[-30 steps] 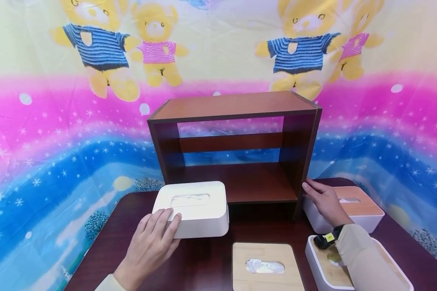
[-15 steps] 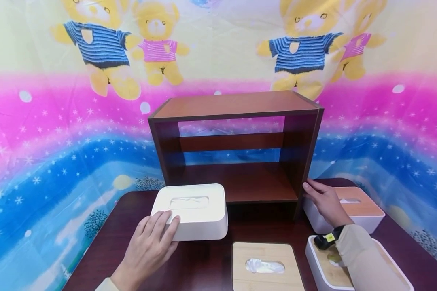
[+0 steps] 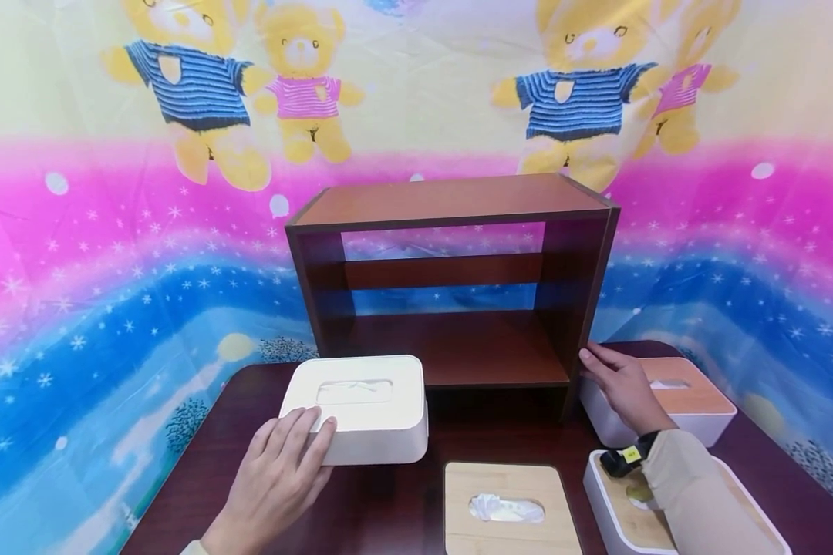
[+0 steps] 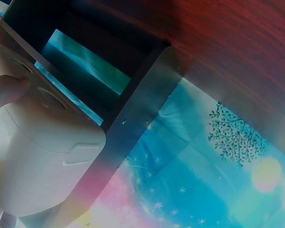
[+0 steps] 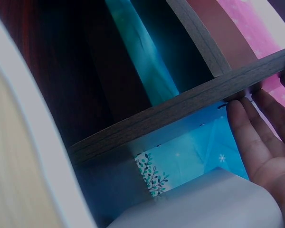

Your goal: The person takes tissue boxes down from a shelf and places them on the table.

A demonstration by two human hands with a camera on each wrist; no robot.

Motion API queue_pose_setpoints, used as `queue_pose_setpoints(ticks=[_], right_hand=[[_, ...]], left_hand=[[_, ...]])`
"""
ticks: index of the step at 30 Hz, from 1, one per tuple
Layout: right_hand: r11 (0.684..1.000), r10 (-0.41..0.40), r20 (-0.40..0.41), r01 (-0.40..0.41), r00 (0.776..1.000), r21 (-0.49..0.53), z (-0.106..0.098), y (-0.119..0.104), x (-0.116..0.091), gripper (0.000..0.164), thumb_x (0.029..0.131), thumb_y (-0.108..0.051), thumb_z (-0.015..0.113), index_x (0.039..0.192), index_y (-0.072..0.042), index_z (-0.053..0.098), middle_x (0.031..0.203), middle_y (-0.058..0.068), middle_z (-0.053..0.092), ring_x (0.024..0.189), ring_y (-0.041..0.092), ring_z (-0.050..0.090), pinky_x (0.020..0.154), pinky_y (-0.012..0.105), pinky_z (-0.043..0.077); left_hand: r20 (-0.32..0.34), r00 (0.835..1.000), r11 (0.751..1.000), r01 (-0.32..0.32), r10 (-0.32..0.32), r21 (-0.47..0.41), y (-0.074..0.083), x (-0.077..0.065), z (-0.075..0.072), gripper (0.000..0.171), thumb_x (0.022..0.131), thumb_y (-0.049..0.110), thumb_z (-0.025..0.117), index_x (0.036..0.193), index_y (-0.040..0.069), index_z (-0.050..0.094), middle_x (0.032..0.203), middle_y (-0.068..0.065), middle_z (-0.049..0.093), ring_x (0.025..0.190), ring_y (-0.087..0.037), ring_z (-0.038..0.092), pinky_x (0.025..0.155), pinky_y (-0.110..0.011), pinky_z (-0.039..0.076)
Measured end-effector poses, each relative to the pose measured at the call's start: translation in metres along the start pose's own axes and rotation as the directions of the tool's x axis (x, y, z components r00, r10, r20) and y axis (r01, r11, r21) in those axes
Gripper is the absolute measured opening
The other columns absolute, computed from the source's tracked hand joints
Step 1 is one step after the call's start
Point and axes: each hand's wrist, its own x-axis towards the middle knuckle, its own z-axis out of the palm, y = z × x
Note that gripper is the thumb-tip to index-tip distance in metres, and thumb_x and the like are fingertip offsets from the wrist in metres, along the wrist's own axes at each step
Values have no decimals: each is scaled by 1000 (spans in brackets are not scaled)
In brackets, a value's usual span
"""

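A white tissue box point(image 3: 389, 443) hangs over the table in front of the shelf's left part. My left hand point(image 3: 274, 470) grips it at its near left corner, fingers on the lid and thumb hidden. In the left wrist view, the tissue box point(image 4: 47, 166) has a fingertip on its lid near the slot. The brown wooden shelf point(image 3: 451, 202) stands upright at the back. My right hand point(image 3: 621, 389) touches its right side panel near the front edge. Extended fingers of the right hand point(image 5: 270, 152) reach that panel in the right wrist view.
A tissue box with an orange-brown lid point(image 3: 697, 393) stands right of the shelf. Nearer is a white box with a pale wooden lid point(image 3: 614, 509), partly under the right sleeve. Another wooden-lidded tissue box point(image 3: 507, 474) sits on the dark table point(image 3: 201, 470). A printed cloth point(image 3: 416, 92) hangs behind.
My left hand has moved slightly left and toward me with the white tissue box. The right hand stays against the shelf's side.
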Motion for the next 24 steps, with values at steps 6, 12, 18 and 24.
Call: queue_pose_setpoints(ticks=[6,12,18,24], right_hand=[[1000,-4,4,4,1000,4,0,1,0,59,91,-35,48,138,-6,29,137,24,30,108,14,51,83,25,41],[1000,-6,4,7,1000,-1,0,1,0,58,91,-35,48,138,-6,29,137,24,30,106,13,52,83,27,40],[1000,-2,-3,2,1000,3,0,1,0,60,91,-36,48,137,-4,28,136,25,30,105,11,52,83,25,41],[1000,-7,3,7,1000,0,-1,2,0,59,90,-36,49,138,-6,29,137,24,30,105,12,52,83,26,41]], left_hand=[[-3,1000,1000,2,-2,1,0,-4,-2,40,88,29,38,109,1,58,108,-23,55,92,-38,52,72,-49,37],[-24,1000,1000,2,-2,15,0,-7,-3,39,87,27,39,108,1,58,107,-23,56,91,-38,52,71,-49,37],[-26,1000,1000,8,-8,17,1,-9,-7,39,87,26,39,107,0,58,107,-23,56,90,-38,52,72,-48,37],[-38,999,1000,12,-11,27,2,-11,-10,38,87,27,39,106,0,59,106,-23,57,89,-38,53,71,-48,38]])
